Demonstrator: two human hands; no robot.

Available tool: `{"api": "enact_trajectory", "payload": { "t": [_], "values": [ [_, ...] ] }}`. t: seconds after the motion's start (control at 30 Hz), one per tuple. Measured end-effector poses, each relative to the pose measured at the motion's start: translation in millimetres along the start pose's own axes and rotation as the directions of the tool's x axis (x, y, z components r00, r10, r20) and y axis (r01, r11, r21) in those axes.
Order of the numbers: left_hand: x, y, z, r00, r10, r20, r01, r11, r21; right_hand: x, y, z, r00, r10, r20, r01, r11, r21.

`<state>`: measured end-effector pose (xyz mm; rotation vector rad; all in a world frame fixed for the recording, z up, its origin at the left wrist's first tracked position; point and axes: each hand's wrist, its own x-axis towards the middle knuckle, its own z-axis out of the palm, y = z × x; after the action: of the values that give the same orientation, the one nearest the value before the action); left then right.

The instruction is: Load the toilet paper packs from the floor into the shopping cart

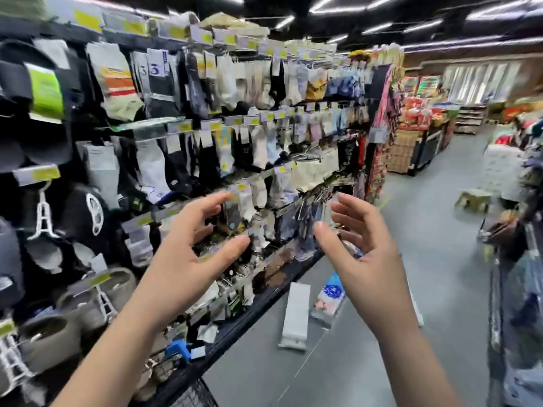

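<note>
We have both hands raised, holding nothing: left hand [188, 259] and right hand [367, 259] spread, fingers loosely bent, apart. 2 packs lie on the grey floor [426, 230] beyond them, by the hanging-sock rack [205, 113] on the left: long white plastic pack [295, 315], and just right of it a clear pack with blue print [329, 301].

Lots of socks [235, 113] hang in rows on the big rack at the left, w/ little yellow price tags [185, 126] above them. Black caps [85, 212] hang at the far left & grey slippers [50, 336] sit low down. The floor [426, 230] is grey. A small stool [473, 199] stands far off on the right. Long lights [332, 4] shine up top. All a bit blurry.
</note>
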<state>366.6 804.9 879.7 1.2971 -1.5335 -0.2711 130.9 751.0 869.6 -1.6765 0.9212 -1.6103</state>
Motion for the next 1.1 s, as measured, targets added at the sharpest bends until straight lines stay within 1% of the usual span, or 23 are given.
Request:
{"api": "enact_trajectory", "payload": {
  "t": [0.1,0.27,0.47,0.63,0.73,0.83,0.93,1.1],
  "values": [
    [27,15,61,0.996,0.042,0.076,-0.041,0.999,-0.024,19,19,-56,0.999,0.008,-0.04,-0.008,1.0,-0.006],
    [59,33,160,0.989,0.074,0.13,-0.06,0.992,-0.112,47,56,-138,0.997,0.032,-0.076,-0.034,0.999,-0.029],
    [84,37,241,0.984,0.052,0.17,-0.018,0.98,-0.196,75,99,-198,0.993,0.074,-0.097,-0.077,0.997,-0.03],
    [119,28,289,0.983,0.016,0.184,0.029,0.971,-0.238,108,135,-224,0.99,0.102,-0.096,-0.106,0.993,-0.043],
    [148,18,314,0.982,0.012,0.19,0.038,0.966,-0.255,131,158,-233,0.985,0.121,-0.121,-0.125,0.992,-0.033],
    [182,4,341,0.979,0.016,0.203,0.044,0.957,-0.288,161,184,-238,0.986,0.115,-0.122,-0.123,0.99,-0.064],
    [225,-16,368,0.979,0.033,0.203,0.036,0.944,-0.327,203,214,-239,0.988,0.105,-0.115,-0.118,0.987,-0.107],
    [311,-61,397,0.978,-0.004,0.207,0.073,0.942,-0.327,295,262,-229,0.99,0.119,-0.072,-0.128,0.982,-0.136]
  ]
}}
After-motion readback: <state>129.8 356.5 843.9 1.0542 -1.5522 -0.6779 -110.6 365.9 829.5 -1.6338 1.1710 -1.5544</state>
